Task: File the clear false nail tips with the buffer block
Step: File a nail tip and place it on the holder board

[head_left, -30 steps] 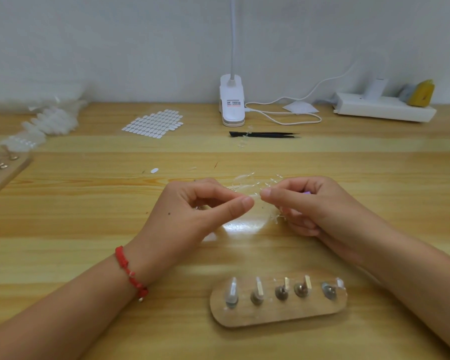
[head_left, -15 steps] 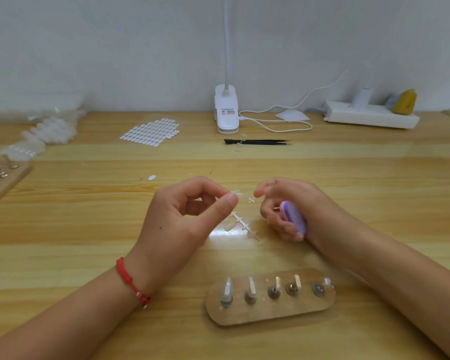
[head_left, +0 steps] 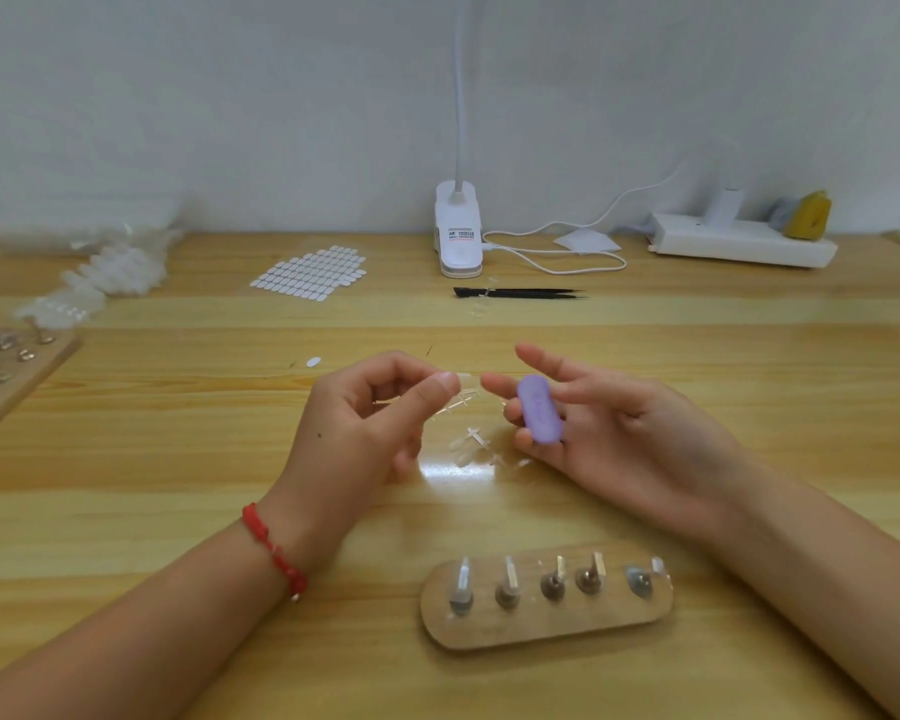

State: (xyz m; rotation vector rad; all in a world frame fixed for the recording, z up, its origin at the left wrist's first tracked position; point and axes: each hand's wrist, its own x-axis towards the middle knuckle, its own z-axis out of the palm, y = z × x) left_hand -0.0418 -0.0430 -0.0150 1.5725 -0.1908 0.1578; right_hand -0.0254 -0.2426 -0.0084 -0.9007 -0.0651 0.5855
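Loosely cradled buffer, thinly pinched tips

Seen from the head view: left grip (head_left: 380, 423) closed to a fine pinch, thumb against forefinger, apparently on one end of the clear false nail tips (head_left: 461, 404), with the rest of the strip trailing down toward the table (head_left: 178, 459) between the two hands. Right grip (head_left: 609, 428) spread nearly flat, fingers straight, thumb lifted away, merely carrying the purple buffer block (head_left: 540, 417) across the fingers rather than clamping it. Block close beside the tips, seemingly not yet touching.

Likely first trouble: block sliding or rolling off those straight fingers on any tilt of the wrist, with no thumb across it. Worth closing thumb and fingers round the block before any stroke.

Second: strip twisting or springing out of so small a pinch under the first push of the block. Probably flexible and slick, and hard to find again on pale glossy wood among the loose clear scraps (head_left: 476, 445) lying there in the lamp glare. Better to brace nearer the tip being filed.

Third: filing a fingertip instead of plastic, given transparent edges almost invisible against skin.

Lesser hazard: a dropped forearm knocking the wooden peg stand (head_left: 546, 605) just in front of the body. Exact count of tips on the strip impossible to tell.
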